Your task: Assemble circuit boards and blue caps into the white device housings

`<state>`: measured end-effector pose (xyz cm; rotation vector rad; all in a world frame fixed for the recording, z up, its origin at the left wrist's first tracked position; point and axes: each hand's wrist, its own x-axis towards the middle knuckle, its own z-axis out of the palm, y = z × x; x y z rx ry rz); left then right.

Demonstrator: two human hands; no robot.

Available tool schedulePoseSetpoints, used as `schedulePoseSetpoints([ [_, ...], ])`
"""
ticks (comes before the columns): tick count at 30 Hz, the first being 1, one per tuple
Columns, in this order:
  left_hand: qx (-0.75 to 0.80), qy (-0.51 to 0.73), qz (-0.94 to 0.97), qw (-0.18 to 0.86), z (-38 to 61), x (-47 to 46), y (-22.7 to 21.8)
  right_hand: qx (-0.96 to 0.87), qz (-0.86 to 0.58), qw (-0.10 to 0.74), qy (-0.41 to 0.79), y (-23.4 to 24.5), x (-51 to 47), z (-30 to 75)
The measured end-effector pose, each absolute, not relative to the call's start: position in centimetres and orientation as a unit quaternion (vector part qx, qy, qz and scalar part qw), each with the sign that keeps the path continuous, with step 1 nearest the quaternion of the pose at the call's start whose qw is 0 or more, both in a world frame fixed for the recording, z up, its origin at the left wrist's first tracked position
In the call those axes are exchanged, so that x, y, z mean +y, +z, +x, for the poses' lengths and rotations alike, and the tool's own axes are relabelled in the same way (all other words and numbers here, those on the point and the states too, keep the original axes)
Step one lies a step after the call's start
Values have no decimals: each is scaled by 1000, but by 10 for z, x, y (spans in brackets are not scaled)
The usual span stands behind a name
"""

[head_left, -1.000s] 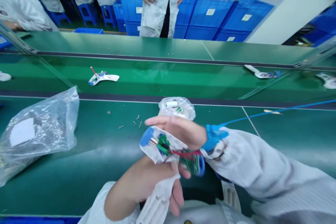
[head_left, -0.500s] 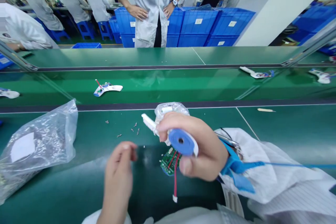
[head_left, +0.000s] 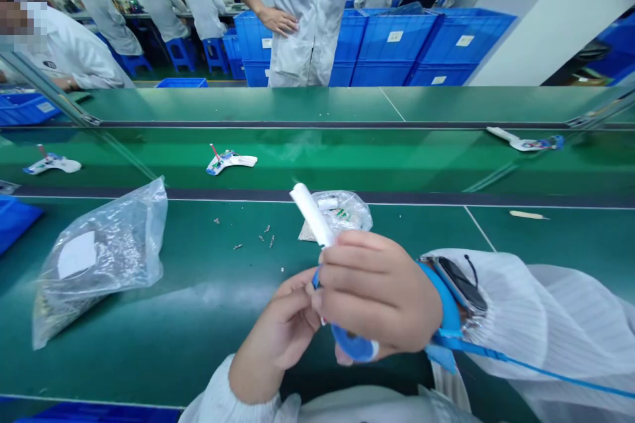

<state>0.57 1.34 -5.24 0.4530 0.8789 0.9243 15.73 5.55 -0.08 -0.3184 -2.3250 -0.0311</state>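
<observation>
My right hand (head_left: 380, 291) is wrapped around a white-and-blue plastic housing with a handle (head_left: 312, 215). The white handle points up and away from me, and a round blue end shows below the fingers. My left hand (head_left: 285, 324) is closed against the near side of the same housing, its fingertips meeting those of my right hand. Whatever lies between the fingertips is hidden. Just beyond my hands sits a small clear bag (head_left: 354, 211) with small parts in it. Several tiny metal parts (head_left: 261, 238) lie loose on the green bench to the left.
A large clear bag (head_left: 116, 277) of small parts lies at the left, by a blue bin (head_left: 14, 221). Similar housings (head_left: 231, 162) rest on the conveyor belt (head_left: 357, 158). A thin pale stick (head_left: 526, 215) lies at the right. A person (head_left: 305, 20) stands across the line.
My left hand has moved right and closed on the housing. The housing has turned, its handle now pointing farther upward. The green circuit board with red wires no longer shows. My view has shifted left.
</observation>
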Motion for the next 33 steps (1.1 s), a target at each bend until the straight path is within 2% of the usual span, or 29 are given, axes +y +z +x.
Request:
schedulePoseSetpoints([
  [4, 330, 382, 272, 819, -6, 19, -46, -855, -236, 456, 74, -12, 49, 159],
  [7, 370, 431, 359, 740, -14, 20, -40, -753, -358, 489, 257, -24, 45, 155],
  [9, 406, 489, 388, 668, -16, 19, -38, -649, -438, 462, 415, -32, 47, 151],
  [11, 416, 528, 376, 638, -16, 17, -37, -585, -490, 401, 507, -36, 51, 148],
  [13, 415, 544, 362, 632, -14, 15, -38, -590, -505, 381, 502, -34, 55, 146],
  [17, 474, 533, 366, 598, -8, 11, -34, -693, -402, 413, 434, -17, 51, 143],
  [20, 558, 504, 385, 536, -2, 7, -27, -697, -397, 384, 458, -9, 47, 138],
  [24, 614, 459, 450, 458, 2, 4, -22, -655, -377, 387, 528, -12, 51, 135],
  [26, 593, 473, 444, 477, 1, 6, -24, -615, -364, 394, 578, -15, 57, 139],
  [28, 551, 498, 413, 528, -2, 8, -29, -601, -391, 395, 575, -17, 64, 148],
  [31, 485, 511, 372, 604, -8, 11, -37, -658, -468, 394, 440, -17, 69, 162],
  [33, 449, 514, 356, 639, -10, 12, -41, -709, -439, 392, 387, -16, 66, 166],
])
